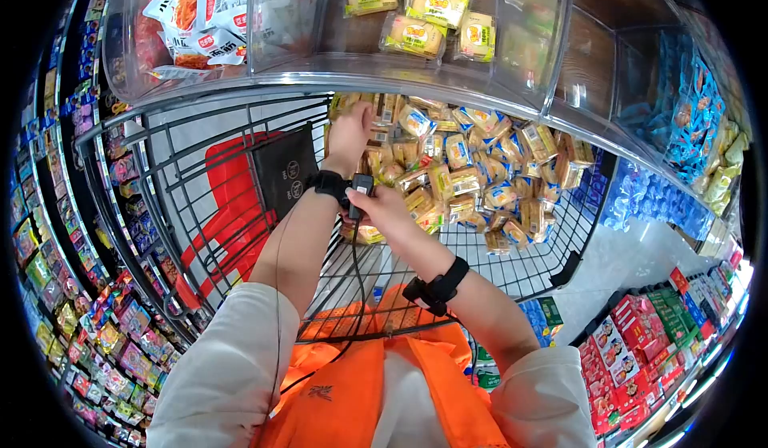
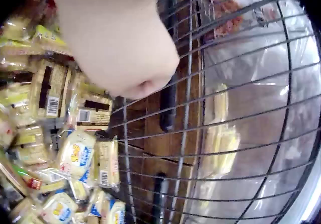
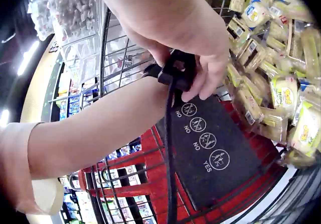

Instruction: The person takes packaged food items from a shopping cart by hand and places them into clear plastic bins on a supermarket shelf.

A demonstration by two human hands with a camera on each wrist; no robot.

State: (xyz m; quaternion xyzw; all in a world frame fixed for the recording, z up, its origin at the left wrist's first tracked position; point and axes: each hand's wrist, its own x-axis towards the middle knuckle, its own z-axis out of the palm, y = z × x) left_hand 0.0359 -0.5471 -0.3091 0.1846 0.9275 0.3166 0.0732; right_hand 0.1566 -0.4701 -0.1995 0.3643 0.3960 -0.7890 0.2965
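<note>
My left hand (image 1: pixel 352 132) is held over the cart's far side, above packaged snacks, with its fingers curled in. In the left wrist view the left hand (image 2: pixel 125 48) looks rounded like a fist, and nothing shows in it. On my left wrist sits a small black camera (image 1: pixel 362 195) on a black strap (image 1: pixel 326 182), with a cable hanging down. My right hand (image 1: pixel 388 214) grips that camera between thumb and fingers. Up close, the right hand (image 3: pixel 185 28) curls round the black camera (image 3: pixel 176 72). Many wrapped cakes (image 1: pixel 460 152) fill the cart's right part.
The wire shopping cart (image 1: pixel 296 304) has a red child seat (image 1: pixel 232 184) with a dark panel (image 1: pixel 286 172). Beyond it stands a clear divided bin (image 1: pixel 360 76) holding snack packs (image 1: pixel 436 6). Shelves of snacks (image 1: pixel 120 328) line the left; red boxes (image 1: pixel 632 336) stand at right.
</note>
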